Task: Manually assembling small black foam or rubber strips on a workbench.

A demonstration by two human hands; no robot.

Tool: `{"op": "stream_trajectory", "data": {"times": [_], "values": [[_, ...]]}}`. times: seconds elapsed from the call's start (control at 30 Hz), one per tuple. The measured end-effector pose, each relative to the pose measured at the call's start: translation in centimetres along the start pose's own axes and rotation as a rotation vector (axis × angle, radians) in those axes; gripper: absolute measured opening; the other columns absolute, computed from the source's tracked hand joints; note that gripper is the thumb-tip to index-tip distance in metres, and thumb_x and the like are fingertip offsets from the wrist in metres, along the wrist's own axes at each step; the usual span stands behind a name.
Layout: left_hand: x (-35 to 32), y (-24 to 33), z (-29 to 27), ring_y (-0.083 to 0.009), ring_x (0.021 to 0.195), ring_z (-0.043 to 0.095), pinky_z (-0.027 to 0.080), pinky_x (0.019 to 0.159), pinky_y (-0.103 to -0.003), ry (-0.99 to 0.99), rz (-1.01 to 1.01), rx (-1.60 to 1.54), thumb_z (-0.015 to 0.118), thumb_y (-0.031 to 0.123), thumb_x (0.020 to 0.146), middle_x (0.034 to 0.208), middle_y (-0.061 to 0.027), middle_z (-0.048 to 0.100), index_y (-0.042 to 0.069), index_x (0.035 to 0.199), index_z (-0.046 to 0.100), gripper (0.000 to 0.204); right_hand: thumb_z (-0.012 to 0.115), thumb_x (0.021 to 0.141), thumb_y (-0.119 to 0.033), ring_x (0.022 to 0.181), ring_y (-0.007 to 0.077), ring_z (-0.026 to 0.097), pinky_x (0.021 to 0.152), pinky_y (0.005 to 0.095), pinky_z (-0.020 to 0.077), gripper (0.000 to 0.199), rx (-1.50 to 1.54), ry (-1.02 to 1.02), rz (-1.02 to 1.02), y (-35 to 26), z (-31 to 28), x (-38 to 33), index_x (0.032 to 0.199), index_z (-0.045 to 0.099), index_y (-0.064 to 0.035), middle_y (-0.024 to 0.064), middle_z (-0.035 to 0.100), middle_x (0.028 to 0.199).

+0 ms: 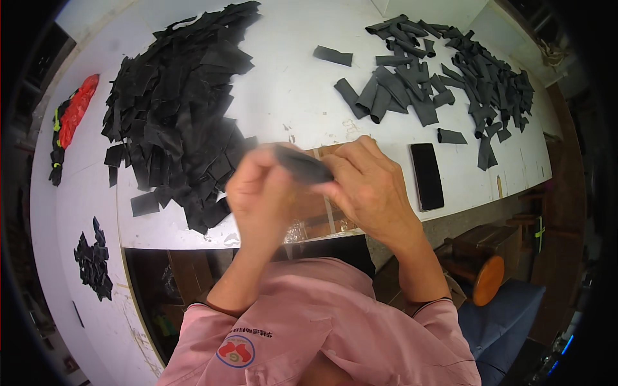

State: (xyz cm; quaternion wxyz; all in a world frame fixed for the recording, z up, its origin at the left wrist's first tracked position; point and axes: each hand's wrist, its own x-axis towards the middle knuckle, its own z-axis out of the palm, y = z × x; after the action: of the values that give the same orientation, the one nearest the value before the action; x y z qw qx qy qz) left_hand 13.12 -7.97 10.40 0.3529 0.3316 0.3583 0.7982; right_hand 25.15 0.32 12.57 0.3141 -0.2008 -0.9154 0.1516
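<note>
Both hands meet above the near edge of the white table, with a dark fabric piece (302,165) stretched between them. My left hand (261,183) pinches its left end and is smeared by motion. At the other end, the fingers of my right hand (365,180) are closed on the same piece, which looks curled like a short tube. A large heap of flat black fabric pieces (174,116) spreads to the left of my hands. Far right lies a looser pile of dark rolled fabric tubes (399,83). Beneath my hands, brown cardboard (322,222) with clear tape covers part of the table.
A black phone (427,177) lies right of my right hand. Along the left are a red plastic bag (78,110) and a small pile of black scraps (94,264). An orange round stool seat (488,281) and a cardboard box (492,244) stand below the table at right.
</note>
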Motion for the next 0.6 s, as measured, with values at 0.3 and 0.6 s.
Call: {"op": "stream_trajectory", "data": {"times": [0.3,0.6], "values": [[1.7,-1.0,-0.2,-0.0125,0.074,0.055,0.045,0.068,-0.023,-0.247,-0.181,0.106,0.059,0.002,0.073,0.082,-0.0093,0.058,-0.003,0.095,0.053,0.024,0.062,0.070,-0.016,0.060,0.0243,0.051,0.048,0.0329,0.0411,0.017,0.097,0.041,-0.012,2.4,3.3,-2.2,0.065,0.054,-0.0022,0.0080,0.050,0.063],[1.7,-0.9,1.1,-0.0085,0.065,0.054,0.044,0.060,-0.021,-0.314,0.056,0.672,0.060,0.005,0.075,0.074,-0.0067,0.059,-0.001,0.087,0.057,0.013,0.056,0.076,-0.018,0.061,0.0265,0.051,0.051,0.0366,0.0416,0.018,0.182,-0.004,0.048,3.2,4.1,-3.2,0.072,0.057,-0.0001,0.0100,0.049,0.063]]}}
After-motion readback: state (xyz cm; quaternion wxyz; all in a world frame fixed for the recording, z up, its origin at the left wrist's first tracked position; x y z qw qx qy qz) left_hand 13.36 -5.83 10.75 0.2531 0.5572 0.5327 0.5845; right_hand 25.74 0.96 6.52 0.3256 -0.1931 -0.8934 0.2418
